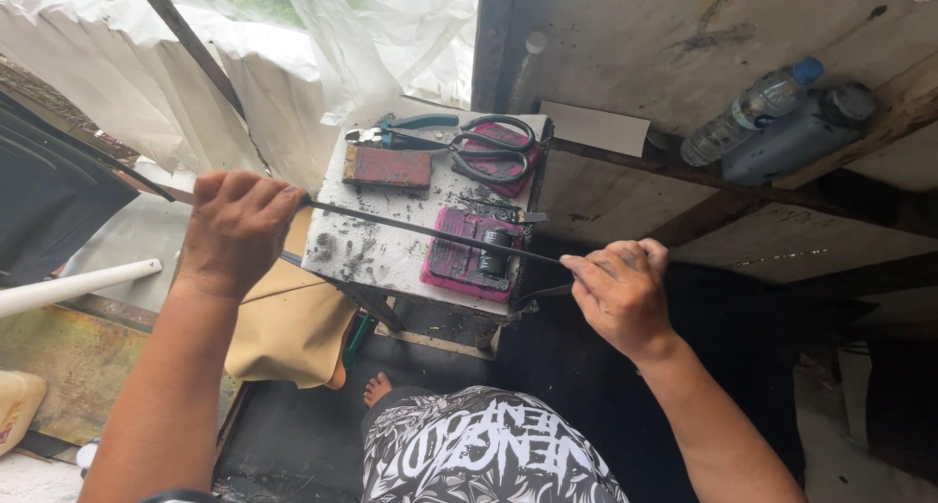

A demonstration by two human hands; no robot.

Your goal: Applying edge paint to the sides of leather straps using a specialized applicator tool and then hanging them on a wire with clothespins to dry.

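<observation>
We hold a long thin black rod (430, 231) across the small table (391, 254), left hand (234, 231) gripping one end, right hand (618, 293) pinching the other.

Scissors (498, 149), pliers (405, 132), two bottles (772, 117)

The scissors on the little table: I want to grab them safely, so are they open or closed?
Closed: the scissors lie flat, blades together beside the pliers.

Both arms reach forward; the left hand (234, 231) is a closed fist, the right hand (618, 293) pinches with its fingertips.
</observation>
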